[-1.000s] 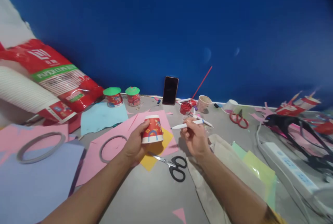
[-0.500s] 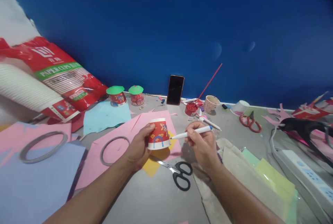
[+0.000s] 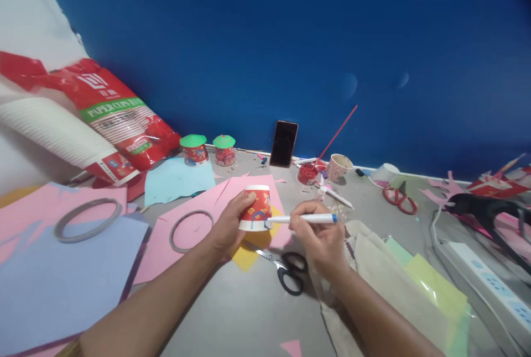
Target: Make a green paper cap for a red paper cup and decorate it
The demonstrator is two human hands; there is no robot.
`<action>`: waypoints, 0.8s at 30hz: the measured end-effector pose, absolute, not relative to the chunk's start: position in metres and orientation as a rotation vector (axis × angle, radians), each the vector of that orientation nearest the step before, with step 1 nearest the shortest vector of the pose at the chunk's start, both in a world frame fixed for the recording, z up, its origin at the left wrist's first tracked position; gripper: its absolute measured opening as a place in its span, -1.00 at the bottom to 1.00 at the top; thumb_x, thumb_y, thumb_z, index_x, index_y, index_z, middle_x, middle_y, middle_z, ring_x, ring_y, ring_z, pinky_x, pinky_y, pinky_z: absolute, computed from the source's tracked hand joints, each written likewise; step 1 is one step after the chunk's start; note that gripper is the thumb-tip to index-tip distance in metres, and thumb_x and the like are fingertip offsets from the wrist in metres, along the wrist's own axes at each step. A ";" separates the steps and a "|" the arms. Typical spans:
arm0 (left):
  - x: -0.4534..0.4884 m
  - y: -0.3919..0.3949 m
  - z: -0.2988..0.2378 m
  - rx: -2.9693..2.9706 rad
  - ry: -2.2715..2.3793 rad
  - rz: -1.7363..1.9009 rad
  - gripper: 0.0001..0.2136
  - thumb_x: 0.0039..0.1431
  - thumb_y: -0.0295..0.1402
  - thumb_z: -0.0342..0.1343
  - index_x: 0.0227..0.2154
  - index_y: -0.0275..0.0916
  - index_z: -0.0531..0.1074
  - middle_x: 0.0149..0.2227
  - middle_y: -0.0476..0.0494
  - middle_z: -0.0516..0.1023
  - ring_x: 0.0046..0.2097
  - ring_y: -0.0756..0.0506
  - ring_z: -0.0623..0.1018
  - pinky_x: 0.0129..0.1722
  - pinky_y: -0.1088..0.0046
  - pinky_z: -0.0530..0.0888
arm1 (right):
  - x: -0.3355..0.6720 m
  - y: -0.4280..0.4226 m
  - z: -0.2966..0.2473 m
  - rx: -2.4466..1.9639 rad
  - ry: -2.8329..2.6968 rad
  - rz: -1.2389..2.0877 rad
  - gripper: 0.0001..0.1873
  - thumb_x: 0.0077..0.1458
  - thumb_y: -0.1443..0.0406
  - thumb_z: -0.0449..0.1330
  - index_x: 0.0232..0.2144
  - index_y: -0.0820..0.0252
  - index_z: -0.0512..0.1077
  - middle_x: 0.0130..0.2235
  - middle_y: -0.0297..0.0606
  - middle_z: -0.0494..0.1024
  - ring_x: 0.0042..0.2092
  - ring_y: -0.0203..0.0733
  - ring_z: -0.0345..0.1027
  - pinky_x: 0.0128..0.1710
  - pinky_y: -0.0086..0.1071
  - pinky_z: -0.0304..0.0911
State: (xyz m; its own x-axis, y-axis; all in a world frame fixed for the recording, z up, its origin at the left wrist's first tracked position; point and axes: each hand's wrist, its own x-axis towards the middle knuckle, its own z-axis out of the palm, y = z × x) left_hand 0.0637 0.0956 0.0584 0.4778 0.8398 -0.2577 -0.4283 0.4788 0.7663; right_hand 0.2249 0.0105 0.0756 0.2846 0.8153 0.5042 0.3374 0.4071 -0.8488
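Note:
My left hand (image 3: 230, 223) is closed around the left side of an upside-down red paper cup (image 3: 255, 205) with gold patterns and a blue arch drawn near its white rim. Pinched in the fingers of my right hand (image 3: 318, 238) is a white marker (image 3: 305, 218) with a blue end. Its tip meets the cup's side at the right leg of the arch. Below the hands lie scissors (image 3: 286, 271) with black handles, their blades over a piece of yellow paper (image 3: 245, 257). Pink paper (image 3: 232, 191) spreads behind the cup.
Two cups with green paper roofs (image 3: 193, 150) stand by the blue wall, near a leaning phone (image 3: 284, 144). A paper-cup bag (image 3: 124, 114) lies left. Grey rings (image 3: 88, 220) rest on paper. Red-handled scissors (image 3: 399, 200), a cloth (image 3: 385, 274) and a power strip (image 3: 489, 279) are right.
The marker's tip has come onto the cup, and my right hand has shifted slightly left. The cup is turned a little, with the arch nearer the marker. The view has swung slightly left.

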 end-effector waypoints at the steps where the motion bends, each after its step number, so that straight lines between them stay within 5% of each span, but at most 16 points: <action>1: 0.064 0.095 0.058 0.706 0.675 0.859 -0.75 0.11 -0.15 0.28 -0.32 -0.22 0.45 -0.45 -0.14 0.60 -0.47 -0.18 0.60 -0.43 0.27 0.55 | 0.223 0.010 0.077 -1.164 -1.364 0.380 -0.91 0.17 0.33 0.24 -0.41 0.15 0.49 -0.49 -0.37 0.53 -0.53 -0.33 0.34 -0.53 -0.48 0.23; 8: 0.066 0.096 0.058 0.764 0.611 0.913 -0.77 0.11 -0.19 0.30 -0.35 -0.21 0.43 -0.44 -0.08 0.57 -0.40 -0.12 0.57 -0.36 0.36 0.51 | 0.220 0.008 0.080 -1.076 -1.637 0.085 -0.91 0.23 0.37 0.21 -0.34 0.13 0.48 -0.46 -0.34 0.58 -0.49 -0.28 0.41 -0.47 -0.44 0.28; 24: 0.067 0.097 0.054 0.837 0.580 0.905 -0.78 0.14 -0.20 0.29 -0.32 -0.23 0.46 -0.42 -0.08 0.58 -0.41 -0.10 0.55 -0.37 0.40 0.47 | 0.219 0.008 0.083 -1.080 -1.667 0.174 -0.85 0.21 0.39 0.18 -0.39 0.11 0.49 -0.47 -0.31 0.58 -0.49 -0.25 0.42 -0.46 -0.41 0.30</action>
